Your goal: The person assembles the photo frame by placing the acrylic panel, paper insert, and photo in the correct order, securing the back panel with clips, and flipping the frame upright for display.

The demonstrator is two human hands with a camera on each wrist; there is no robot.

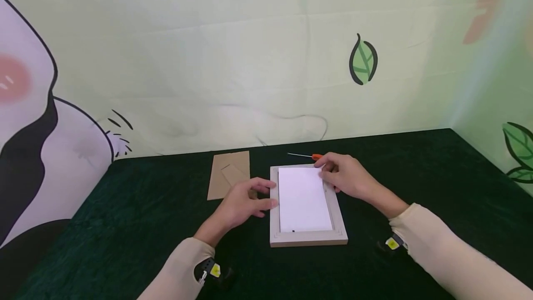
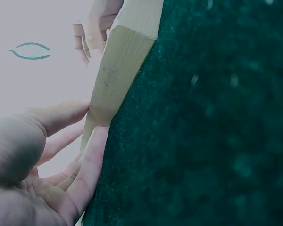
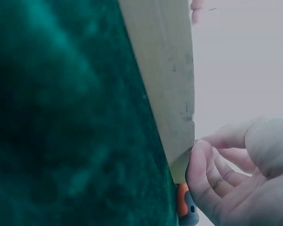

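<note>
A pale wooden picture frame (image 1: 308,237) lies flat on the dark green cloth, with a white sheet (image 1: 301,200) in its opening. My left hand (image 1: 245,200) lies at the frame's left rail (image 2: 118,75), with its thumb and straight fingers touching the rail's edge. At the far right corner, my right hand (image 1: 345,177) rests loosely curled fingers on the sheet. In the right wrist view its thumb (image 3: 200,165) touches the outer corner of the rail (image 3: 165,80). Neither hand plainly grips anything.
A brown cardboard backing board (image 1: 229,172) with a stand flap lies to the left behind the frame. A small orange-handled screwdriver (image 1: 310,155) lies just behind the frame, by my right hand. A printed backdrop closes off the rear and right of the green cloth (image 1: 416,170).
</note>
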